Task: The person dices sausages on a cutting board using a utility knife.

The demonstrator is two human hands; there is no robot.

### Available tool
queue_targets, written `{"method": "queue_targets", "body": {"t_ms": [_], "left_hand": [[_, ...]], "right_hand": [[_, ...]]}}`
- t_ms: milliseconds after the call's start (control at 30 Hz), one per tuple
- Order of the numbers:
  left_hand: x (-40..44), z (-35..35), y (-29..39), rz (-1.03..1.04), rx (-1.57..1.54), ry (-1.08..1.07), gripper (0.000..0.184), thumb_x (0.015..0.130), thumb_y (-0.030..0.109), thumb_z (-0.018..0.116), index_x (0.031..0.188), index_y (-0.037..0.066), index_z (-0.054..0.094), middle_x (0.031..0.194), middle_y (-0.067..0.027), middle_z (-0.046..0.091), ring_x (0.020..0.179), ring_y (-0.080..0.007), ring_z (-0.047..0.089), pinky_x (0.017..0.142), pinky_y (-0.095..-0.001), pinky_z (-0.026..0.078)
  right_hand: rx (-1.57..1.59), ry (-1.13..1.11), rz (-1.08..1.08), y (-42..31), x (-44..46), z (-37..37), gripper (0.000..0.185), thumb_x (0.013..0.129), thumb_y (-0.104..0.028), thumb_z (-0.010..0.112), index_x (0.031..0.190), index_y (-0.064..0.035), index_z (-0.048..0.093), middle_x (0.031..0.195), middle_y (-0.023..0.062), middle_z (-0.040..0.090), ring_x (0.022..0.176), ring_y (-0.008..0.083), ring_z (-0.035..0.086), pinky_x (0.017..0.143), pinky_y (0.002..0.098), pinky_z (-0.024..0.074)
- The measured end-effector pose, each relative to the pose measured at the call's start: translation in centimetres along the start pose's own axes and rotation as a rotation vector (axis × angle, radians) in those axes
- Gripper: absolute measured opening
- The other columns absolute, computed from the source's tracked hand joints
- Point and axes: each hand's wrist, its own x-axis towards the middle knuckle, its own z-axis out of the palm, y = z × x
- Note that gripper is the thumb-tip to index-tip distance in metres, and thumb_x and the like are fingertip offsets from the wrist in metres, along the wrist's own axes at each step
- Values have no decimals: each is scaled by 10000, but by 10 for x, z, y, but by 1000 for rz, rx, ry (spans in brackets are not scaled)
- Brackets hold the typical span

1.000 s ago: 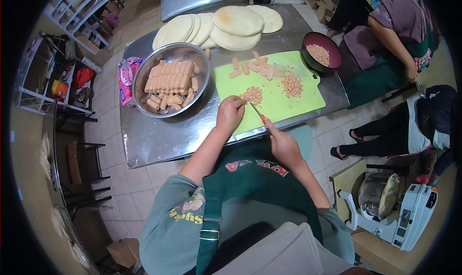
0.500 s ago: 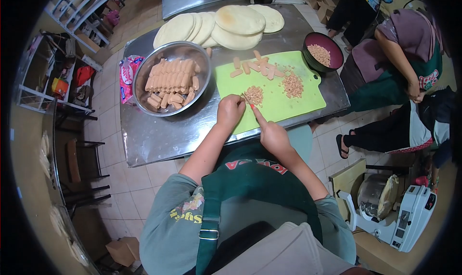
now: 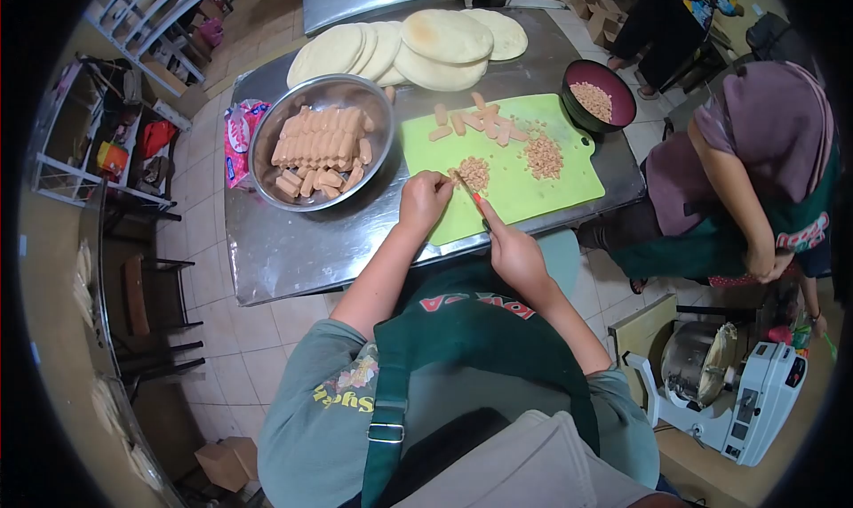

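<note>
My right hand (image 3: 517, 257) is wrapped round the handle of a knife (image 3: 471, 191) with an orange-red part near the blade. Close to the blade, the fingers of my left hand (image 3: 424, 201) are pinched on a small end of sausage, mostly hidden by the fingertips. Both hands are at the near left part of a green cutting board (image 3: 533, 215). A small heap of diced sausage (image 3: 475, 172) lies just beyond the knife, and a larger diced heap (image 3: 544, 157) sits to its right. Several uncut sausage pieces (image 3: 489, 123) rest toward the board's far edge.
Left of the board stands a steel bowl (image 3: 385, 157) of sausages, beside a pink packet (image 3: 238, 144). Round flatbreads (image 3: 444, 37) lie at the back of the metal table (image 3: 284, 259). A dark bowl (image 3: 622, 90) holds diced pieces. A co-worker (image 3: 755, 152) bends at the right, near a mixer (image 3: 711, 375).
The knife and my right hand have shifted slightly, with the blade still beside my left fingertips. The co-worker at the right has moved lower and nearer; another person there is now mostly hidden.
</note>
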Motion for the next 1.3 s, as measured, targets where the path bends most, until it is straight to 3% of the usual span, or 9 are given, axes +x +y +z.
{"method": "queue_targets", "body": {"t_ms": [167, 233, 333, 667, 733, 1033, 1300], "left_hand": [[2, 1, -7, 35, 34, 10, 150, 722, 144, 678, 757, -2, 678, 696, -176, 631, 614, -290, 630, 582, -357, 492], [2, 1, -5, 31, 44, -5, 156, 723, 147, 676, 750, -6, 674, 697, -179, 631, 616, -290, 631, 584, -358, 493], [2, 2, -4, -20, 23, -16, 168, 721, 150, 675, 740, -16, 666, 697, -185, 630, 615, -290, 630, 585, -361, 493], [-3, 2, -10, 109, 51, 48, 124, 705, 122, 684, 724, 0, 672, 682, -163, 625, 605, -290, 622, 580, -361, 491], [-4, 1, -9, 109, 51, 52, 124, 704, 123, 684, 723, 1, 673, 686, -161, 626, 606, -289, 622, 580, -361, 491], [-3, 3, -12, 90, 71, 34, 135, 696, 123, 677, 707, -11, 663, 679, -171, 620, 605, -289, 622, 586, -360, 500], [-4, 2, -12, 84, 83, 40, 129, 705, 121, 674, 719, -7, 666, 691, -171, 623, 609, -287, 620, 588, -359, 494]], "right_hand": [[-98, -127, 46, -11, 18, 4, 689, 783, -12, 465, 1415, -225, 294, 672, 195, 574, 611, 364, 592, 606, 461, 476], [-90, -90, 17, -9, 18, 6, 585, 844, -61, 478, 1396, -187, 331, 609, 206, 542, 562, 385, 561, 555, 481, 440], [-93, -67, -13, -5, 11, 8, 584, 842, -55, 474, 1395, -184, 336, 612, 206, 547, 557, 380, 557, 545, 475, 437], [25, -51, -23, 3, -21, -13, 576, 823, -50, 483, 1374, -170, 366, 661, 199, 573, 597, 379, 561, 560, 475, 433], [69, 49, -62, 5, -17, -12, 594, 797, -34, 449, 1370, -171, 374, 610, 202, 548, 573, 374, 562, 567, 472, 449], [-138, -69, -9, -14, 12, 9, 676, 761, -7, 479, 1399, -183, 339, 634, 177, 551, 553, 340, 574, 559, 441, 476], [-86, 5, -71, 4, -25, 11, 604, 810, -48, 496, 1383, -187, 364, 609, 176, 543, 522, 346, 551, 506, 448, 440]]}}
